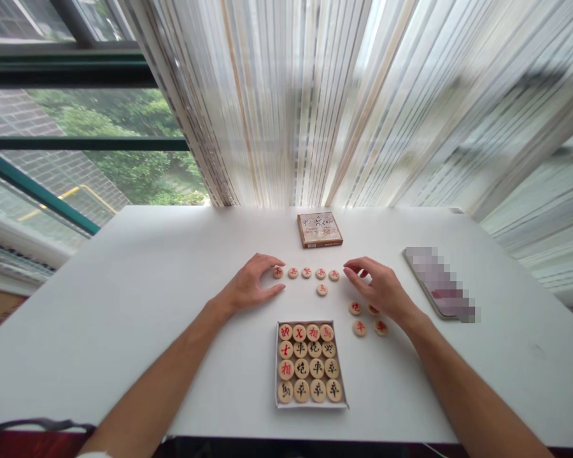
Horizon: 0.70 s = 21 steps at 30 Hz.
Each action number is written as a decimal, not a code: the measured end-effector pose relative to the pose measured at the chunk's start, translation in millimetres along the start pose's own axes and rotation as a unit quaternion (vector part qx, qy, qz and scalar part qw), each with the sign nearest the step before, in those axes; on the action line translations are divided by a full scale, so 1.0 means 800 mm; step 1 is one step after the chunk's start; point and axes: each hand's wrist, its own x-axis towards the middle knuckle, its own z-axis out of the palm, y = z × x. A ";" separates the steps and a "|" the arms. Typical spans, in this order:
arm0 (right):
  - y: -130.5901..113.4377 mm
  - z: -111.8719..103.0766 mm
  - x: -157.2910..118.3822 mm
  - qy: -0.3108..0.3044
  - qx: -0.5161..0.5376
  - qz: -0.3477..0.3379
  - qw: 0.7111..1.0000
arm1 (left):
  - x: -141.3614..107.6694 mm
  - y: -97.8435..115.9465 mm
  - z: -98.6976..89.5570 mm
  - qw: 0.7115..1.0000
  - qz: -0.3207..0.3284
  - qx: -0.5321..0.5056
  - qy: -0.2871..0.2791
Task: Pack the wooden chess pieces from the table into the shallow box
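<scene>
A row of several round wooden Chinese chess pieces (306,273) with red characters lies across the table. My left hand (252,283) is at the row's left end, thumb and fingers spread around the leftmost piece (277,273) without gripping it. My right hand (379,286) is beside the rightmost piece (333,275), its fingers bent and slightly apart, nothing visible between them. One more red piece (321,290) sits just below the row. Under my right wrist lie several red pieces (360,327), one partly hidden by the hand. An open box tray (277,362) holds red and black pieces in rows.
Behind the row lies a flat box lid (319,230) with printed characters. A phone (424,280), partly pixelated, is at the right. The white table (124,305) meets striped curtains (286,127) at its far edge, and a window is at the left.
</scene>
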 end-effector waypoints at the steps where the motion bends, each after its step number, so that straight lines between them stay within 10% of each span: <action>1: 0.000 0.000 0.000 -0.002 0.000 0.000 1.000 | 0.000 0.000 -0.001 1.000 0.001 0.000 0.002; 21: -0.034 0.025 -0.012 -0.097 -0.045 -0.181 0.978 | 0.002 0.036 0.011 0.998 0.051 -0.003 0.019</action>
